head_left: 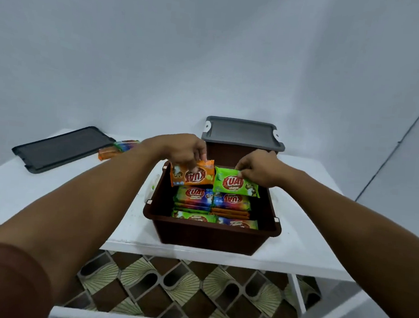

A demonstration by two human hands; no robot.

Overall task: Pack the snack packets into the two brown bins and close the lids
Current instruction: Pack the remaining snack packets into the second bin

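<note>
An open brown bin (210, 236) stands on the white table (37, 195), with several snack packets (211, 204) stacked inside. My left hand (184, 151) pinches an orange packet (194, 176) by its top edge over the bin's far left part. My right hand (257, 170) pinches a green packet (235, 184) over the far right part. Behind stands a second brown bin (220, 153) with its grey lid (243, 134) on top.
A loose dark grey lid (64, 147) lies flat at the table's back left. Beside it lie a few packets (117, 148). A pale wall rises right behind the table. Patterned floor tiles show below the table's front edge.
</note>
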